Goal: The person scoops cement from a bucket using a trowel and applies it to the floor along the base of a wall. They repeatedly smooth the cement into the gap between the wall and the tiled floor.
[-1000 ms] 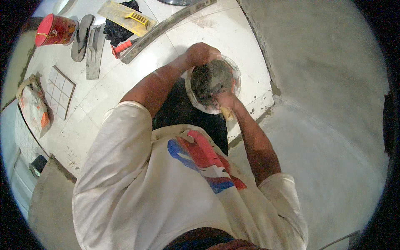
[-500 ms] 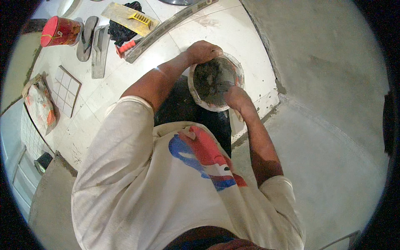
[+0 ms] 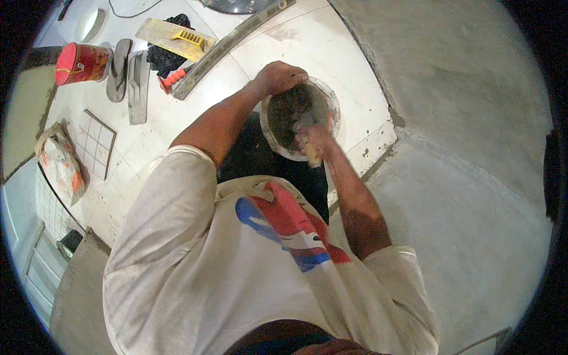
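Note:
A white bucket [image 3: 269,127] with grey mortar [image 3: 290,112] in it stands on the white tiled floor in front of me. My left hand [image 3: 278,77] grips the bucket's far rim. My right hand [image 3: 313,141] is closed on the wooden handle of a trowel [image 3: 305,127] whose blade is sunk in the mortar. My white shirt with a red and blue print fills the lower middle of the view.
A long metal straightedge [image 3: 228,44], a yellow notched trowel [image 3: 177,36], a red-handled tool [image 3: 171,80], a pair of sandals [image 3: 127,74] and a red tub [image 3: 80,64] lie at the upper left. A mosaic tile sheet [image 3: 94,143] and a bag [image 3: 62,165] sit left. Bare grey screed [image 3: 473,177] spreads right.
My right hand has shifted inside the bucket, moving the trowel through the mortar. My left hand has stayed on the rim.

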The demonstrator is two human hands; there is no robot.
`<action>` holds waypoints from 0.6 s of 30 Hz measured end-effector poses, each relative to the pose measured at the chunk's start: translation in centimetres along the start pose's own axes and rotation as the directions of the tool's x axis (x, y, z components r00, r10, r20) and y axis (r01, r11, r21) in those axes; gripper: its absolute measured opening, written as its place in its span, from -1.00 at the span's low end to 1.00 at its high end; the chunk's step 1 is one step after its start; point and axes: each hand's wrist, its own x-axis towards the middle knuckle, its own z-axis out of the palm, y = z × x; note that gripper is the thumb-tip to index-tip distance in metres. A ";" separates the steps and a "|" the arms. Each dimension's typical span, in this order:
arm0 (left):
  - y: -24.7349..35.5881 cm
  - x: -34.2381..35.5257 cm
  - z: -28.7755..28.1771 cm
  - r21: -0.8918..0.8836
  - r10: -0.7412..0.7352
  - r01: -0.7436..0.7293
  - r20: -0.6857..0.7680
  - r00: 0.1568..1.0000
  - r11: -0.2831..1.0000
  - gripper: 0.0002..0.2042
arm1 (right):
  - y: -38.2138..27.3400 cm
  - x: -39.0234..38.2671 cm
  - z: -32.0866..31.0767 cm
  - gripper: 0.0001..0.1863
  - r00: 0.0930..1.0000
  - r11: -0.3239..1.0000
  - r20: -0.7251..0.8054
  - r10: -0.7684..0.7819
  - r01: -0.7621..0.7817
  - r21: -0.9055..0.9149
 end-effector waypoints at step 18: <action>3.4 -6.0 1.6 -0.302 -0.348 0.252 -0.327 0.878 0.919 -0.59 | -5.3 0.3 -8.3 -0.67 0.865 0.327 0.490 0.107 0.435 -0.839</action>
